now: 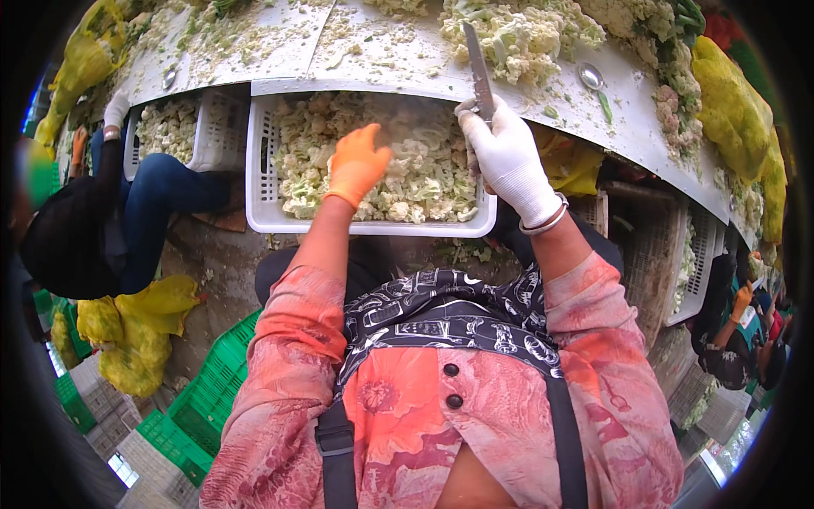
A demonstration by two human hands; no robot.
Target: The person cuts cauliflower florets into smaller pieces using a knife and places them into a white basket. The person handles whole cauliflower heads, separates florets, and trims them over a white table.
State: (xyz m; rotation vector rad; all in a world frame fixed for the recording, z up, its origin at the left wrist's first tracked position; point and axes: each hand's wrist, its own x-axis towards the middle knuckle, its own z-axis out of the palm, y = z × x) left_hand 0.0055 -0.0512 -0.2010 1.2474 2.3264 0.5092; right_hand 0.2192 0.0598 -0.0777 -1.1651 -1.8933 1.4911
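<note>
My left hand (359, 164), in an orange glove, is over a white plastic crate (369, 229) filled with cut cauliflower florets (407, 191). No piece shows in its fingers, though their undersides are hidden. My right hand (505, 149), in a white knit glove, grips a knife (478, 67) by its handle at the crate's right end. The blade points up and away, over the edge of a metal worktable (394, 70). Beyond the blade, a heap of cauliflower pieces (518, 41) lies on the table.
A spoon (591, 76) lies on the table at the right. Yellow mesh sacks (731, 108) stand at its far right, others on the floor at left. Another person sits at left beside a second crate (206, 133). Green crates (213, 382) stand behind at left. More people are at far right.
</note>
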